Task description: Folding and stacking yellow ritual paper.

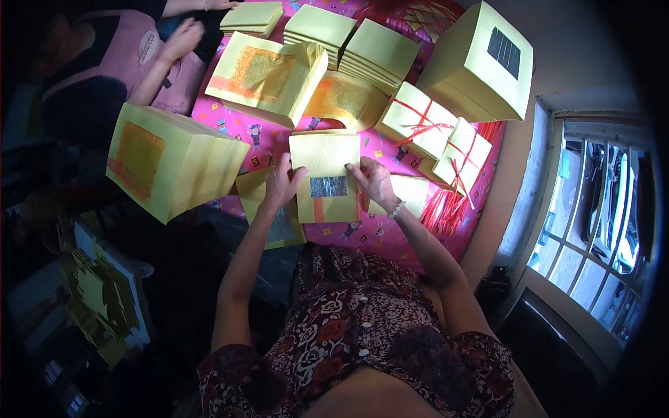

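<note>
Both my hands grip the sides of a folded yellow paper sheet (324, 155) at the near middle of the table. My left hand (282, 184) pinches its left edge, thumb on top. Across from it, my right hand (375, 181) pinches the right edge. Below the fold shows a silver foil patch (328, 187) with an orange-red strip under it. Another yellow sheet (256, 191) with a silvery patch lies by my left wrist. Beside my right wrist rests a plain yellow piece of paper (411, 195).
Stacks of yellow paper stand at left (198, 164), far middle (320, 26) and far right (453, 76). Bundles (420, 118) tied with red string lie right, near a red string tassel (446, 212). A co-worker in a pink apron (132, 63) is at far left. The tablecloth (341, 233) is pink.
</note>
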The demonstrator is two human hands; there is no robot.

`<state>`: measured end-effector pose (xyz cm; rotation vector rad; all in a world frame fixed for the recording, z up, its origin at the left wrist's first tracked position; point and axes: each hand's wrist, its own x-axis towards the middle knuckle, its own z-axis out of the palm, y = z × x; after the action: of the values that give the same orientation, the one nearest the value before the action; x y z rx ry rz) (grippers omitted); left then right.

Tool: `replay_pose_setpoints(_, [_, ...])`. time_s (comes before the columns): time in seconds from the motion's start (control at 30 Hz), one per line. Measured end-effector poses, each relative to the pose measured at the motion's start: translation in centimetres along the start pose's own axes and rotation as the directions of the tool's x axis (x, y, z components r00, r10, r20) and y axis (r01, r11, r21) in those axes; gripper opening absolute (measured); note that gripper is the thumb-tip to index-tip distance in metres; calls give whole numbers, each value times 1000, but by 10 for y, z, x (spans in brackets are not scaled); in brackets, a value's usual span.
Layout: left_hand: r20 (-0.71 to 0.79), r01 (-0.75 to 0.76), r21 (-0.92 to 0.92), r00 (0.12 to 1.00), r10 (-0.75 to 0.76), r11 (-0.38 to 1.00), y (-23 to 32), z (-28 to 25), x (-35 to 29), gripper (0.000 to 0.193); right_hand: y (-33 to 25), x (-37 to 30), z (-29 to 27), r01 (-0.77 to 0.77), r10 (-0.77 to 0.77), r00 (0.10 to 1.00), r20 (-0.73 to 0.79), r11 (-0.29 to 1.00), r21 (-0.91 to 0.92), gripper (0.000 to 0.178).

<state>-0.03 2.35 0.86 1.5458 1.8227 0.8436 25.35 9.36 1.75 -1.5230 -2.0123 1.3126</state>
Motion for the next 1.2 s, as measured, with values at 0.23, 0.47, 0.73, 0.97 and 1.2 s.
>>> replay_pose_setpoints(0.23, [3, 98, -6, 995, -98, 995, -3, 3, 4, 40, -8, 5, 7, -82, 84, 994, -70, 996, 42, 44])
replay_pose_setpoints(0.47, [-7, 124, -140, 992, -127, 982, 7, 9, 5, 50, -13, 11, 5, -88, 87, 994, -70, 996, -17, 43])
replay_pose_setpoints(0.73, [-11, 118, -99, 993, -119, 988, 6, 10, 8, 54, -13, 15, 9, -154, 152, 986, -64, 988, -25, 44])
replay_pose_setpoints(0.97, [-104, 86, 46, 991, -81, 995, 14, 15, 9, 56, -8, 19, 10, -186, 185, 982, -39, 983, -4, 44])
replay_pose_setpoints(1.2, [-86, 228, 189, 973, -215, 955, 13, 17, 8, 49, -4, 21, 13, -183, 183, 982, -56, 983, 0, 42])
